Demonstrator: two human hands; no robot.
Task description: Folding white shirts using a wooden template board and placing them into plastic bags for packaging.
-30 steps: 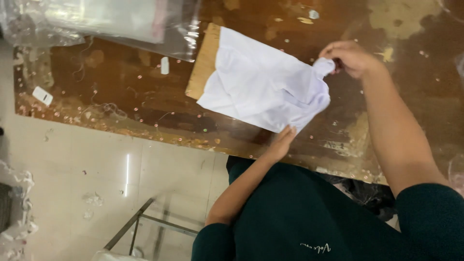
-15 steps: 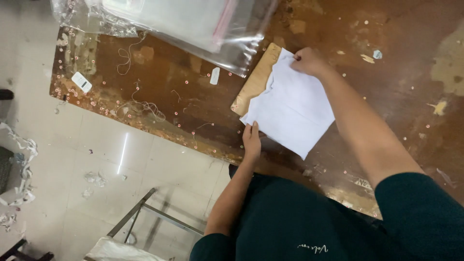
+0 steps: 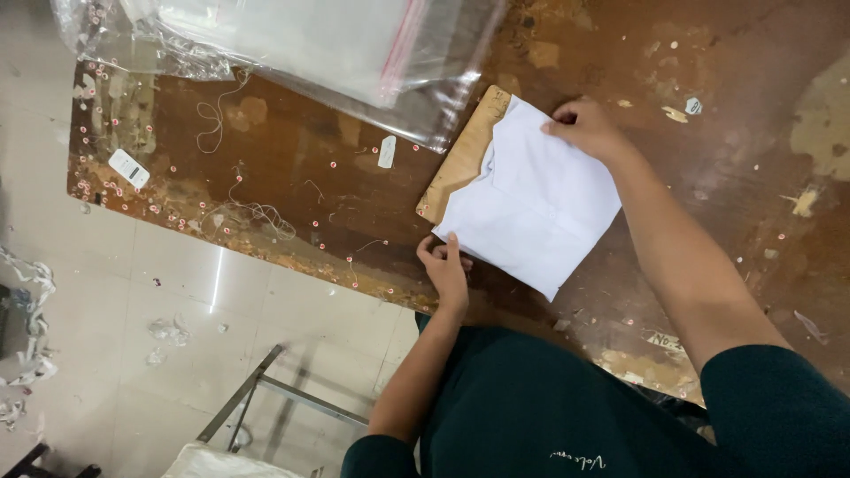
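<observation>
Both hands on folded white garment (image 3: 531,208): right hand (image 3: 584,128) pinching edge, left hand (image 3: 445,270) pressing corner flat.

A garment packing workshop: worn worktable (image 3: 292,212), clear plastic bags (image 3: 292,44), loose tags (image 3: 129,168).

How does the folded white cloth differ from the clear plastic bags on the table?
The cloth is opaque white, folded flat over a board; the bags are see-through and crinkled. Both hands, left and right, touch the cloth; neither touches the bags. Both lie on the brown table.
</observation>
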